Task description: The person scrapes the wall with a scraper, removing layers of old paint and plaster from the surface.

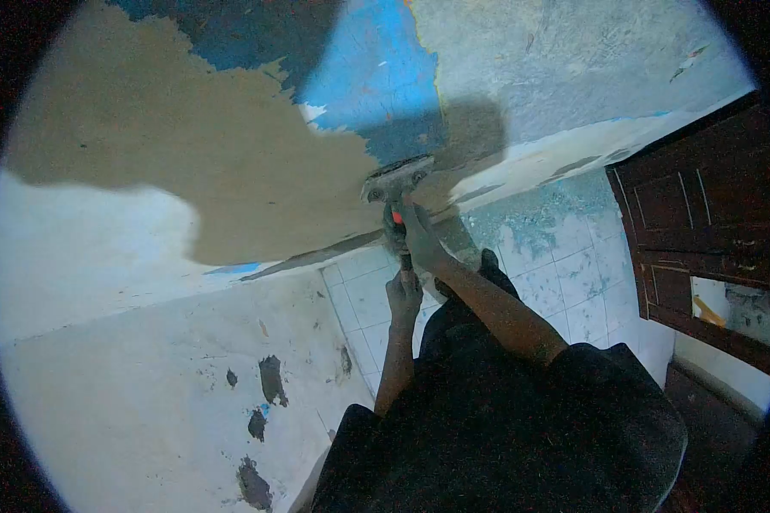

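A wide-bladed scraper (395, 179) rests with its blade against the wall, at the lower border of a patch of blue paint (376, 73). My right hand (423, 238) is wrapped round the upper handle, just below the blade, where a bit of orange shows. Lower down, my left hand (405, 295) grips the end of the same handle. Around the blade the wall (231, 128) is pale and bare, with a ragged edge along the blue paint. My shadow darkens part of this area.
White floor tiles (565, 282) below carry scattered paint flakes. A dark wooden cabinet (701, 188) stands at the right, with an opening in its lower part. On the left, another wall (145, 385) has several dark patches where the surface is broken.
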`<state>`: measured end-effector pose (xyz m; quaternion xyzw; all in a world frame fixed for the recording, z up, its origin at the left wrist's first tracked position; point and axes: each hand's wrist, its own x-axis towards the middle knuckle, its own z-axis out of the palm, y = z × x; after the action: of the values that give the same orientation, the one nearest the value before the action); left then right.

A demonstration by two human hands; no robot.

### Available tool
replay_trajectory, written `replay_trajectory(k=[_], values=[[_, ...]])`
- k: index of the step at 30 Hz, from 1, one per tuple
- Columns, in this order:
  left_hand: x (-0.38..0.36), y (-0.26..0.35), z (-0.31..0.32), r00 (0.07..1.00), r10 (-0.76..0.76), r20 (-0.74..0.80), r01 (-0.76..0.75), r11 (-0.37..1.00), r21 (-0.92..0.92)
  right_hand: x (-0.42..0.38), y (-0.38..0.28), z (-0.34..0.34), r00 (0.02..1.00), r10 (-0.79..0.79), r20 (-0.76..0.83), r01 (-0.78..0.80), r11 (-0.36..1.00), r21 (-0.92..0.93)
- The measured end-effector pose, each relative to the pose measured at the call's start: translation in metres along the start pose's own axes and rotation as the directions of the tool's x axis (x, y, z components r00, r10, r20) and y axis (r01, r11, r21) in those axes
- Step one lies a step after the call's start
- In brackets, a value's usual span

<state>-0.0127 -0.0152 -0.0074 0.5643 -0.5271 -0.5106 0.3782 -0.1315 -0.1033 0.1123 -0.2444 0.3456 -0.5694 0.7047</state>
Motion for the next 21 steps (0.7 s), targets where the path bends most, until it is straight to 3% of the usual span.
replay_trajectory(k=[4, 6, 7, 10, 11, 15, 18, 19, 21], values=[[0.001, -0.001, -0.002, 0.999, 0.023, 0.025, -0.026, 0.993, 0.115, 0.005, 0.006, -0.003, 0.997, -0.007, 0.077, -0.001, 0.996, 0.094], [0.000, -0.007, 0.003, 1.000, 0.019, -0.011, -0.020, 0.997, -0.077, 0.003, 0.005, -0.003, 0.999, 0.002, 0.032, -0.003, 1.000, 0.017], [0.000, -0.009, 0.000, 1.000, -0.004, 0.031, 0.001, 0.995, 0.104, 0.004, 0.005, -0.002, 1.000, 0.016, 0.005, -0.016, 1.000, 0.019], [-0.006, 0.001, 0.008, 1.000, -0.014, 0.000, 0.014, 0.994, 0.108, 0.000, -0.007, 0.002, 1.000, -0.020, -0.007, 0.019, 0.994, -0.104], [-0.008, 0.007, 0.010, 1.000, -0.003, 0.011, 0.003, 1.000, -0.006, -0.003, -0.010, 0.006, 0.997, -0.041, -0.069, 0.032, 0.991, -0.130], [-0.011, -0.001, 0.013, 0.997, -0.076, 0.015, 0.076, 0.996, -0.048, -0.002, -0.007, 0.003, 0.997, -0.027, -0.077, 0.015, 0.988, -0.156], [-0.006, 0.004, 0.013, 0.999, -0.019, -0.050, 0.025, 0.994, 0.109, 0.002, -0.003, 0.002, 0.997, -0.003, -0.075, 0.001, 0.999, -0.032], [-0.001, 0.003, 0.014, 0.987, 0.131, -0.091, -0.114, 0.979, 0.170, 0.003, -0.002, 0.001, 0.999, -0.001, -0.038, 0.002, 1.000, 0.030], [-0.003, 0.009, 0.006, 0.997, 0.038, -0.064, -0.030, 0.992, 0.123, 0.005, 0.001, 0.001, 1.000, -0.013, -0.019, 0.014, 1.000, 0.026]])
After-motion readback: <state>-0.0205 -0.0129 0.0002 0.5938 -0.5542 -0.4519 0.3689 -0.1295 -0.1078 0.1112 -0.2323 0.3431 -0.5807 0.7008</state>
